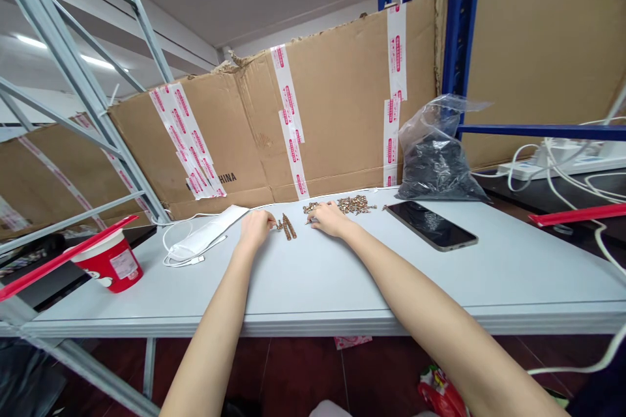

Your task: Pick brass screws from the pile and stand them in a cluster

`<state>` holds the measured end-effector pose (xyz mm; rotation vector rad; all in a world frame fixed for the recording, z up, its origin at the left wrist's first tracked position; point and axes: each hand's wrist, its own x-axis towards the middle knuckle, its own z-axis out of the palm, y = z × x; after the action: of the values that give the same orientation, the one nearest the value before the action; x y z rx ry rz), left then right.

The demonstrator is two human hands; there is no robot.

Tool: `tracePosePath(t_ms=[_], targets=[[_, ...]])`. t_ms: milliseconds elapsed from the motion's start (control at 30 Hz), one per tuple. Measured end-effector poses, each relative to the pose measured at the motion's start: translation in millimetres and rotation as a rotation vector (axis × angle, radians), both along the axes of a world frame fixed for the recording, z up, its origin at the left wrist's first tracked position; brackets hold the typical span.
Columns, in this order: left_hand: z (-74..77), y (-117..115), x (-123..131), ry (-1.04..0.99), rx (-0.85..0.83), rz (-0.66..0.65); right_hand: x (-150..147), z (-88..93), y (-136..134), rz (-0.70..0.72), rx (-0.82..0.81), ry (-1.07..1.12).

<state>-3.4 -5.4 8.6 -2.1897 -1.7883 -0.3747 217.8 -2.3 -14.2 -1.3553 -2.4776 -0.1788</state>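
Note:
My left hand (256, 229) rests on the grey-white tabletop, fingertips pinched together at the left side of neatly lined-up small copper-coloured metal pieces (288, 227). Whatever lies between those fingertips is too small to name. To the right, my right hand (328, 218) reaches to the left edge of a loose pile of similar copper-coloured pieces (356, 204). Its fingers curl down to the table and come together, partly covering several pieces. I cannot make out what they grip.
A white cloth-like strip with a cable (208, 238) and a red paper cup (115, 262) are on the left. At right lie a phone (431, 225) and a clear bag of black items (435, 166). A taped cardboard wall (337, 98) borders the back.

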Motion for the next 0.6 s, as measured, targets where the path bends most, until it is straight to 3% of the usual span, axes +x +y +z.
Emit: tracePosePath(t_ms=[600], targets=[[-6.5, 0.9, 9.1, -0.004, -0.062, -0.031, -3.7, 0.6, 1.8, 0.013, 0.025, -0.037]])
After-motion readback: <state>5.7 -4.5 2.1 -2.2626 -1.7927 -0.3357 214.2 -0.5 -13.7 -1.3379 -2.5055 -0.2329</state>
